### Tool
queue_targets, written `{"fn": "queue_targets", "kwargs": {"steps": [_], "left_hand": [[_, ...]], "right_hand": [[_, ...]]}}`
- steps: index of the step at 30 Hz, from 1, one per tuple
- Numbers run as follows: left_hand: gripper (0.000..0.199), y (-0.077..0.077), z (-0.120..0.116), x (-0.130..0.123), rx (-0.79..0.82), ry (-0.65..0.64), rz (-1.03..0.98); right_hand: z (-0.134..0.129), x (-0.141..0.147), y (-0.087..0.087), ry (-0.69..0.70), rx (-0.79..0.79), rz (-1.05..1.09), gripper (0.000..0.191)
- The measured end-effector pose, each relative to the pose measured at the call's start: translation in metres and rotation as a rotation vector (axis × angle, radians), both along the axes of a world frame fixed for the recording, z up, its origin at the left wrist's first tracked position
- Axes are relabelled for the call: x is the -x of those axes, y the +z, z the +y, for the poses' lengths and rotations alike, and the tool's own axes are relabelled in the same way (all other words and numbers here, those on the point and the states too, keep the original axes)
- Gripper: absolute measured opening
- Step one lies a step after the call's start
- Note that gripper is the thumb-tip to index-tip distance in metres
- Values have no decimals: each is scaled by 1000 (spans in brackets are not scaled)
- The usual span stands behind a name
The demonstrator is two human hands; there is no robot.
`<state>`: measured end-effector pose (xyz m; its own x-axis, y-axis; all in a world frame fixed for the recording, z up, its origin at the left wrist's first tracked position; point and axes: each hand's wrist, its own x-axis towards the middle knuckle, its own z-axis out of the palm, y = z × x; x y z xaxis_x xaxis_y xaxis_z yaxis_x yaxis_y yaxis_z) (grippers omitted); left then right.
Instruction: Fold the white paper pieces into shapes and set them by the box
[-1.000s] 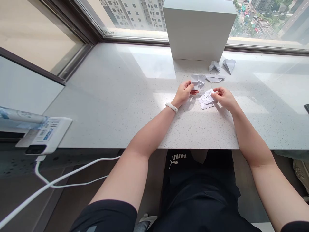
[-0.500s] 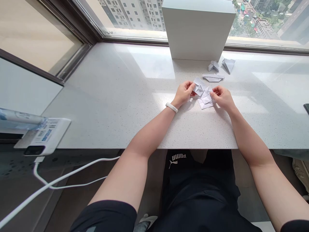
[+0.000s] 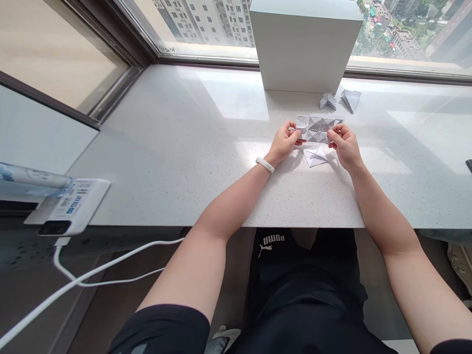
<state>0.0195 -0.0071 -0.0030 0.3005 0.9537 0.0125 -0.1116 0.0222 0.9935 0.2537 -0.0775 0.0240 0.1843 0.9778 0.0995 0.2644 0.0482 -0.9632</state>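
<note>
Between my two hands is a creased white paper (image 3: 317,129), spread into a wide strip with folds that radiate from its middle. My left hand (image 3: 286,140) pinches its left end, and my right hand (image 3: 343,142) pinches it near the lower right. Just below, a flat folded paper piece (image 3: 314,157) lies on the table. Two more folded papers lie behind: a layered one (image 3: 328,101) and a pointed one (image 3: 351,100). The held strip covers the spot where a long, narrow folded paper lay.
A large white box (image 3: 302,54) stands at the back against the window. On the pale speckled table (image 3: 177,162), a white power bank (image 3: 77,206) with a cable rests at the left front edge. A dark object (image 3: 469,165) sits at the far right.
The held paper has been opened out from a compact folded shape into a wider strip and raised slightly away from me. My right hand has moved a little right and shifted its grip.
</note>
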Motion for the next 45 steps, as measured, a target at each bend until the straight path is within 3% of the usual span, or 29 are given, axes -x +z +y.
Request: {"fn": "queue_targets", "kwargs": {"steps": [13, 24, 31, 36, 42, 45], "left_hand": [[15, 7, -13, -1, -10, -159, -41], [17, 7, -12, 0, -1, -137, -21], [20, 5, -10, -3, -12, -54, 10], [23, 9, -12, -1, 16, -67, 5], [23, 14, -15, -2, 59, -61, 10], [23, 15, -15, -4, 63, -54, 4]], "right_hand": [[4, 22, -14, -90, 66, 193, 54], [9, 15, -29, -52, 5, 134, 55], [8, -3, -11, -149, -101, -147, 70], [-1, -5, -1, -198, -254, -191, 57], [-5, 4, -11, 9, -471, -264, 44], [-4, 6, -14, 60, -436, -321, 40]]}}
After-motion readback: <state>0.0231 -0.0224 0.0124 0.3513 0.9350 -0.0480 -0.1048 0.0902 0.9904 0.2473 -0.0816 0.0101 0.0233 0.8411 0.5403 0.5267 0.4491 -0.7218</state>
